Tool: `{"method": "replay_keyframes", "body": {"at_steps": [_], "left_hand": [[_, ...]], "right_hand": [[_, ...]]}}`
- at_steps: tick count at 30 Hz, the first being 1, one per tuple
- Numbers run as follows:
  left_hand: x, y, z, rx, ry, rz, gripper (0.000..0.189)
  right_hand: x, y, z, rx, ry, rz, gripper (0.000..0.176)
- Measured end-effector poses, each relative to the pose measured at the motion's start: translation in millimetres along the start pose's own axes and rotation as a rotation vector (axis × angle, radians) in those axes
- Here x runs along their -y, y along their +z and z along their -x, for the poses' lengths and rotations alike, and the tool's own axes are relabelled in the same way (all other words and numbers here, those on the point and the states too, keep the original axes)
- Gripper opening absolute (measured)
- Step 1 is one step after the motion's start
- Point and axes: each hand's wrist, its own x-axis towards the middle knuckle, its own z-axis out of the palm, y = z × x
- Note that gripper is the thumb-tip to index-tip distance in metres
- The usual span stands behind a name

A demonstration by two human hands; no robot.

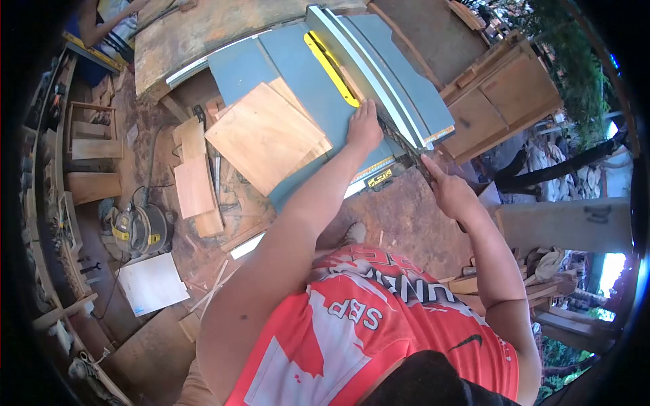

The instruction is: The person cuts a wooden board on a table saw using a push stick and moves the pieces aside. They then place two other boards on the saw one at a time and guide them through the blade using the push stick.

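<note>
A table saw (288,61) with a grey-blue top stands before me. A long pale rip fence (379,74) crosses it beside a yellow insert (330,68). Along the fence lies a narrow wooden strip (347,82). My left hand (366,127) is closed, its fingers pressed down by the fence at the insert's near end. From there a long, thin dark strip (404,141) runs back past the table's front edge. My right hand (452,195) grips its near end, index finger stretched along it. The fingers of my left hand overlap the strip's far end.
Flat wooden panels (267,135) lie stacked on the saw's left side. On the floor to the left are a shop vacuum (141,230), board offcuts (196,183) and a white sheet (154,284). A wooden cabinet (504,101) stands right. Another person's arm (101,30) shows upper left.
</note>
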Motion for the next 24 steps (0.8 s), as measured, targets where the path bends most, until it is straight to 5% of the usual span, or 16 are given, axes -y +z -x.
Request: {"method": "replay_keyframes", "body": {"at_steps": [5,7,11,16,19,24], "left_hand": [[7.8,5.0,7.7,-0.040,0.102,0.001,0.067],[5.0,-13.8,10.7,0.083,-0.040,0.279,0.067],[2.8,-28.7,23.6,0.017,-0.014,0.356,0.071],[10.1,-40.1,85.7,0.003,0.150,0.317,0.059],[8.9,-71.5,130.1,0.145,0.086,0.548,0.052],[29.8,-95.0,182.4,0.144,0.140,0.481,0.046]], "right_hand": [[0.3,-4.5,11.1,0.012,0.000,-0.050,0.062],[3.5,-0.8,2.5,0.016,0.026,-0.042,0.062],[-2.7,8.9,-25.0,-0.031,0.030,-0.044,0.064],[8.0,1.3,-46.1,-0.071,0.017,-0.025,0.063],[15.0,-3.9,-74.0,-0.090,-0.014,-0.020,0.064],[22.7,-12.0,-138.0,-0.147,-0.108,-0.021,0.064]]}}
